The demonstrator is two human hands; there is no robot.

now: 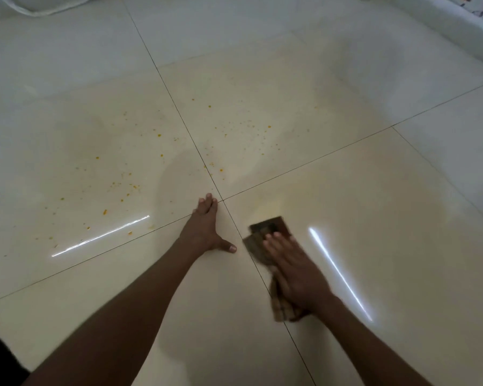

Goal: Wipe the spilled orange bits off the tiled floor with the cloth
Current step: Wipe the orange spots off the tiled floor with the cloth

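Small orange bits (129,188) lie scattered over the cream tiled floor (374,204), mostly on the tile to the left and on the far tile past the grout crossing. My left hand (204,227) rests flat on the floor, fingers together, thumb out, holding nothing. My right hand (293,268) presses flat on a brown checked cloth (265,229), which is folded and blurred. The cloth lies near the grout line, to the right of my left hand and nearer to me than most of the bits.
A white raised edge (444,32) runs along the far right. Something white and curved (48,6) sits at the top left. Bright light streaks (338,271) reflect on the glossy tiles.
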